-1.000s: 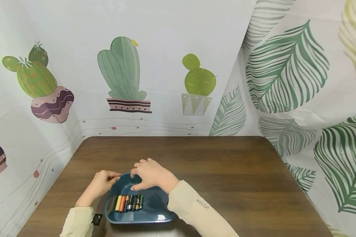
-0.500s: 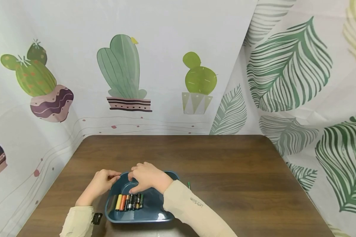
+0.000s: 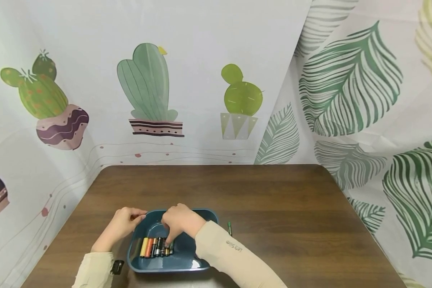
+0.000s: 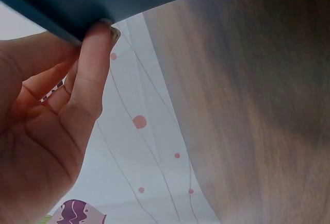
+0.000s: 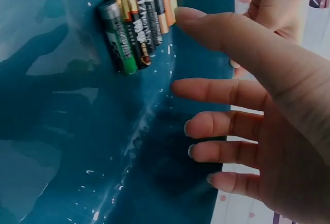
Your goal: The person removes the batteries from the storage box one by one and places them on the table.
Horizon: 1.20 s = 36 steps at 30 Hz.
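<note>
A row of several cylindrical batteries point(image 3: 151, 247) in yellow, orange, black and green lies side by side in a dark blue tray point(image 3: 185, 259). Pinched between my left thumb and fingers is the tray's far left rim, and that left hand point(image 3: 120, 225) stays outside the tray. The right hand point(image 3: 180, 220) is over the tray, its thumb pointing down at the right part of the row in the head view. Seen from the right wrist, the thumb and spread fingers stand apart with nothing between them, close to the batteries point(image 5: 126, 38).
A small green stick-shaped thing point(image 3: 229, 229) lies on the brown wooden table point(image 3: 291, 224), right of the tray and partly behind the right sleeve. A patterned cloth point(image 3: 201, 80) hangs behind the table. A black clip-like piece point(image 3: 117, 267) sits by the left sleeve.
My right hand has shifted from the tray's far part toward the battery row and tipped downward. The green thing beside the sleeve has come into view. My left hand has stayed on the rim.
</note>
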### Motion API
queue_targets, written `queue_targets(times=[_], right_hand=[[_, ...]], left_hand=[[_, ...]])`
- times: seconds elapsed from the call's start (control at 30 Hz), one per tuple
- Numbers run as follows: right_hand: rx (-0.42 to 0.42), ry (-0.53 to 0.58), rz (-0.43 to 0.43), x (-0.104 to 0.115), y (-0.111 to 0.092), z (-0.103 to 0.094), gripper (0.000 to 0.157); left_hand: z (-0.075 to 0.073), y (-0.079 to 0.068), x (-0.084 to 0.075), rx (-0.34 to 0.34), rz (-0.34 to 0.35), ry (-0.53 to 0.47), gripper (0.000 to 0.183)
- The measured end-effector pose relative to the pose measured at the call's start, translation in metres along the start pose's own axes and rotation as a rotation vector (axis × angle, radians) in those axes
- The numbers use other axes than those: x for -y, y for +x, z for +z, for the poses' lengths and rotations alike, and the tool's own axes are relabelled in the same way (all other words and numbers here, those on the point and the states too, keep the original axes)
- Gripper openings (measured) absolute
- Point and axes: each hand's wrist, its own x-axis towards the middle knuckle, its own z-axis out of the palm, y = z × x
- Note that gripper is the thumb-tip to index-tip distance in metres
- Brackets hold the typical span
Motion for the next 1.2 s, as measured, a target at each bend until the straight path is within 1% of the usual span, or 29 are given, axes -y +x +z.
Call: queue_targets(times=[0.1,0.23,0.43,0.63,0.97,1.2], right_hand=[[0.032,-0.055,0.019,0.005,0.002,0.002,0.038],[0.072,-0.117,0.044,0.013,0.005,0.005,0.048],[0.119,-0.15,0.097,0.017,0.009,0.011,0.058],[0.149,-0.178,0.105,0.019,0.013,0.014,0.063],[0.173,-0.177,0.1,0.022,0.011,0.012,0.064],[0.174,-0.166,0.098,0.024,0.012,0.012,0.058]], left_hand=[[0.001,0.0,0.002,-0.007,0.011,0.013,0.016],[0.001,-0.001,0.003,-0.004,0.003,0.014,0.016],[0.001,-0.001,0.001,0.009,-0.013,0.006,0.017],[0.001,-0.001,-0.001,0.013,-0.018,-0.001,0.017],[0.001,-0.001,0.0,0.009,-0.012,0.003,0.017],[0.0,-0.002,-0.001,0.022,-0.028,-0.002,0.018]])
